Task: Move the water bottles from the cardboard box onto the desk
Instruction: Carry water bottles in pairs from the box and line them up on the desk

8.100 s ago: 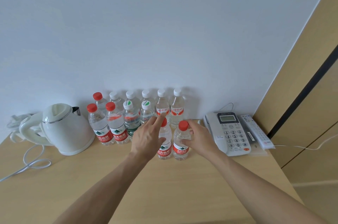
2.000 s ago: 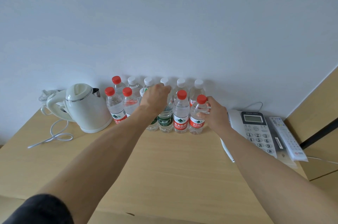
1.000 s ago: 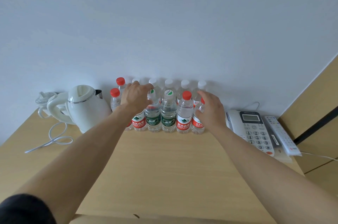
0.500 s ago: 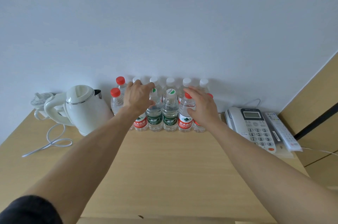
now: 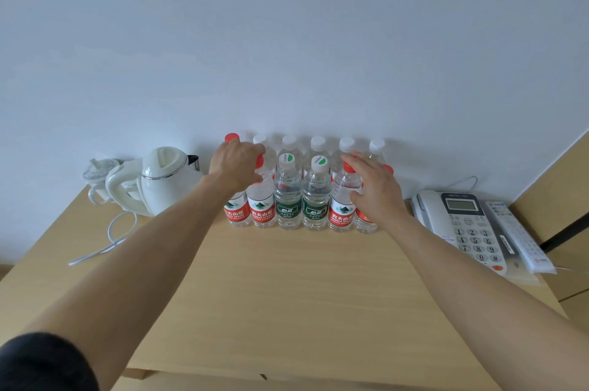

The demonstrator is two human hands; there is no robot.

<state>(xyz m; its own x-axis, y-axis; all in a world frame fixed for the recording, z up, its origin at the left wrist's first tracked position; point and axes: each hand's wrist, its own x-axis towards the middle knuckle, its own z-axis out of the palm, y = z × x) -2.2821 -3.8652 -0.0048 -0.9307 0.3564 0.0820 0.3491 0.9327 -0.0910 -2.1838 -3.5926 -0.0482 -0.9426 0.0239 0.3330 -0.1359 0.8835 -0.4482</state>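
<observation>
Two rows of water bottles stand upright on the wooden desk (image 5: 287, 295) against the wall. The front row has red-label bottles (image 5: 263, 212) at both ends and two green-label bottles (image 5: 288, 199) in the middle. White-capped bottles (image 5: 318, 143) form the back row. My left hand (image 5: 234, 164) is curled over the necks of the two left front bottles. My right hand (image 5: 374, 191) lies with fingers spread against the right front red-label bottles (image 5: 342, 215), covering most of the end one. A cardboard box edge (image 5: 287, 384) shows at the bottom.
A white electric kettle (image 5: 165, 180) with its cord (image 5: 111, 231) stands left of the bottles. A grey desk phone (image 5: 462, 221) and a white remote (image 5: 516, 240) lie to the right, next to a wooden wall panel (image 5: 567, 186).
Both hands have stayed at the two ends of the front row and pressed inward. The front bottles now stand tightly side by side in a straight line.
</observation>
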